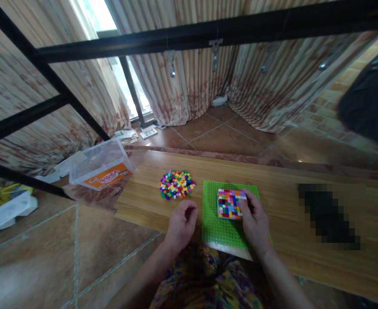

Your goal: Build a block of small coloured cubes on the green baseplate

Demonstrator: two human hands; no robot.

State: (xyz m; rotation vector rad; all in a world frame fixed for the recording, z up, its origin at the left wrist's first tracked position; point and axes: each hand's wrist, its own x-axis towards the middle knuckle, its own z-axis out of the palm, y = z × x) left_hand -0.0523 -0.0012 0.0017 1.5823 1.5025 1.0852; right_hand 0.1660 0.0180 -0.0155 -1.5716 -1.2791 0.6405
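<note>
My right hand [256, 219] grips the right side of a flat block of small multicoloured bricks [230, 204]. Thumb and fingers are closed on its edge, covering part of it. The block is over a green studded baseplate [213, 231]; I cannot tell if it touches the plate. Just left of the plate is my left hand [181, 222], its fingers curled and pressed together; whatever they may hold is hidden. A pile of loose coloured bricks [177, 184] lies on the table beyond my left hand.
The wooden table [282, 180] carries a blurred-out dark object [329, 216] on the right. Past the table's left end stands a clear plastic bin [102, 165] with an orange label. A black metal frame [189, 38] crosses above, before striped curtains [182, 86].
</note>
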